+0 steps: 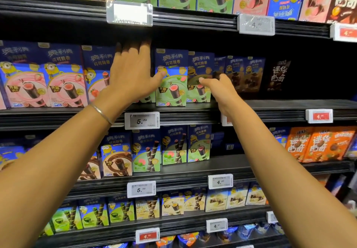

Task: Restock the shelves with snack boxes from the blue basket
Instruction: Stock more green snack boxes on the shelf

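Observation:
My left hand (131, 75) lies flat over a mostly hidden snack box (144, 99) on the second shelf (280, 110). Its fingers hook over the box's top edge and the thumb rests on the neighbouring green snack box (171, 91). Only a sliver of the covered box shows under the palm. My right hand (219, 88) reaches in from the right, fingers stretched out, fingertips touching the front of a second green box (200, 68). It holds nothing. The blue basket is not in view.
Pink strawberry boxes (63, 77) fill the shelf to the left. Dark chocolate boxes (244, 74) stand set back to the right, beside a dark gap (318, 74). Price tags (142, 120) clip onto the shelf edges. Shelves above and below hold more boxes.

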The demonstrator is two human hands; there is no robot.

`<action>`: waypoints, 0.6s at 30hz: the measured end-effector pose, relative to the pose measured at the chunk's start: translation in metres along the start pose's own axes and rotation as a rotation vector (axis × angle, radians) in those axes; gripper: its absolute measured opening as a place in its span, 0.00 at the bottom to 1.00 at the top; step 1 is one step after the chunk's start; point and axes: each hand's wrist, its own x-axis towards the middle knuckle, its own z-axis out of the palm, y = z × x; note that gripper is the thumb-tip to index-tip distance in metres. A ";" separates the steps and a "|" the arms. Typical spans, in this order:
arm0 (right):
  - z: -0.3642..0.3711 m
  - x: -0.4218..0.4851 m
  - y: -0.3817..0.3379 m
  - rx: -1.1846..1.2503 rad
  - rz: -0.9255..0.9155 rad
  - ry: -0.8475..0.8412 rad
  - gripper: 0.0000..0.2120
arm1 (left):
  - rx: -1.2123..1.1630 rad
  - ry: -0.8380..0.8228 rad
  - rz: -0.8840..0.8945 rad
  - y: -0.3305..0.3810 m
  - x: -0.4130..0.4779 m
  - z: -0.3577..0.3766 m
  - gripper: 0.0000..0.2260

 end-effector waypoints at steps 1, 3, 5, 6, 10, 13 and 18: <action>-0.005 -0.008 -0.001 -0.008 -0.026 0.015 0.36 | -0.090 0.047 -0.017 -0.001 -0.007 -0.002 0.33; -0.018 -0.028 -0.003 -0.009 -0.076 0.043 0.36 | -0.318 0.162 -0.057 -0.003 -0.028 -0.003 0.31; -0.030 -0.047 0.001 0.011 -0.098 0.047 0.34 | -0.471 0.259 -0.091 0.000 -0.056 0.001 0.28; -0.035 -0.056 0.004 0.027 -0.100 0.043 0.32 | -0.514 0.283 -0.109 0.004 -0.068 0.005 0.27; -0.049 -0.085 0.017 0.121 -0.150 0.110 0.21 | -0.605 0.242 -0.121 0.040 -0.109 0.028 0.23; -0.063 -0.114 0.038 0.258 -0.168 0.177 0.14 | -0.655 0.236 -0.073 0.071 -0.152 0.054 0.20; -0.095 -0.192 0.132 0.304 0.061 0.173 0.09 | -0.846 -0.009 -0.121 0.127 -0.293 0.114 0.14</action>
